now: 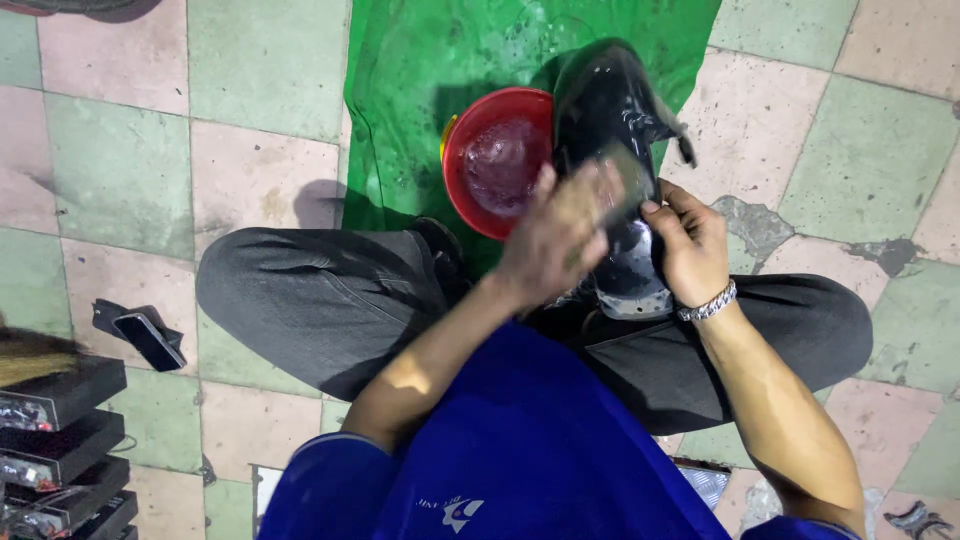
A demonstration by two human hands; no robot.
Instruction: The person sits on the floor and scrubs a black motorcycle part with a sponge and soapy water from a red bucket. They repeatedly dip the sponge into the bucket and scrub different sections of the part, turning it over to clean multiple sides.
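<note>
- Pink and green floor tiles point(120, 170), worn and cracked in places, spread all around; a green sheet point(420, 90) lies on them at the far side.
- On the sheet sits a red bowl point(497, 160) with some liquid in it, touching the left side of a black shoe point(607, 110).
- The shoe stands over the person's crossed legs, toe pointing far, heel near; its upper looks wet and glossy.
- The left hand point(553, 235) lies across the shoe's near left side, blurred, fingers spread flat; whether it holds a cloth or brush cannot be told.
- The right hand point(692, 245), with a metal bracelet point(708, 303) at the wrist, curls round the heel end, thumb and fingers pinching the rim.
- The shoe seems light and fairly stiff at sole and heel, softer at the upper; wet, it is likely slippery, so the heel and sole edge give the firmest hold.
- A phone point(148, 340) lies on the tiles at the left, and dark flat boxes point(60, 440) are stacked near left.
</note>
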